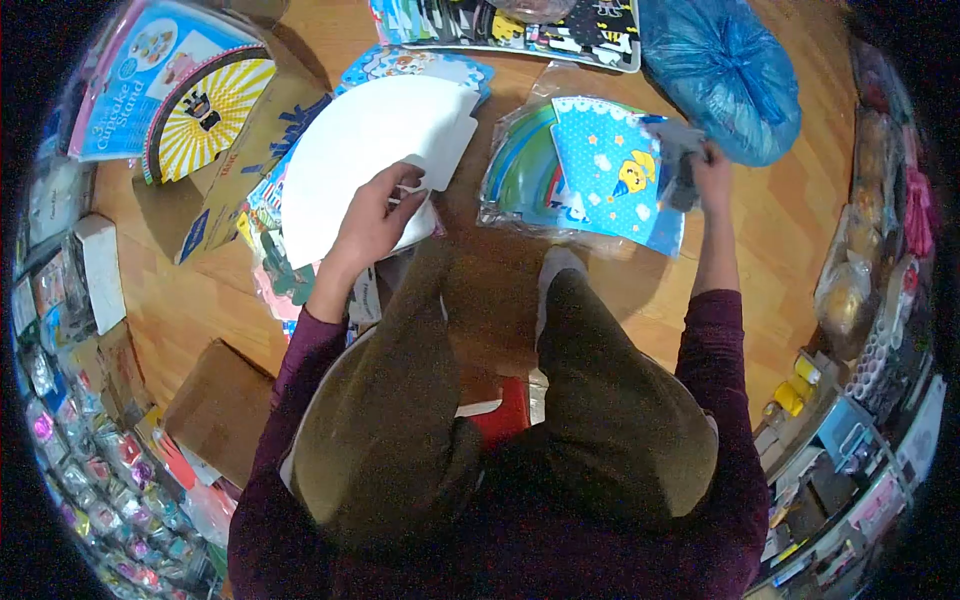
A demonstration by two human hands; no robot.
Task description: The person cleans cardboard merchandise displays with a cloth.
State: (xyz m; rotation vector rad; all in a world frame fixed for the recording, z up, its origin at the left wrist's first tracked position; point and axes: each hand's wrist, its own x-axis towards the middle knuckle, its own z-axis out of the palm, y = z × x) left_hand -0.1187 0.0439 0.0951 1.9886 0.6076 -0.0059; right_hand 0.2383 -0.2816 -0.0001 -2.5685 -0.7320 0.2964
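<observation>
White fan-shaped card (345, 160), wood floor (785, 230) strip, blue dotted fan-shaped card (600, 175).
Left hand (385, 212): fingers curled, narrow, at white card's right edge. Right hand (712, 178): by blurred grey item (680, 168) at blue card's right edge; can't tell finger state.

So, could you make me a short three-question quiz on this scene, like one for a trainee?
1. Multiple choice: what is the left hand nearest to? (a) a crinkled blue plastic bag, (b) a plain white fan-shaped sheet, (c) a brown cardboard box.
2. Fill in the blank: the cartoon figure on the light-blue dotted fan-shaped sheet is mostly ____ in colour.
3. True or false: the dotted sheet lies to the person's left of the white sheet.

Key: 1. b; 2. yellow; 3. false, it lies to the right.
</observation>
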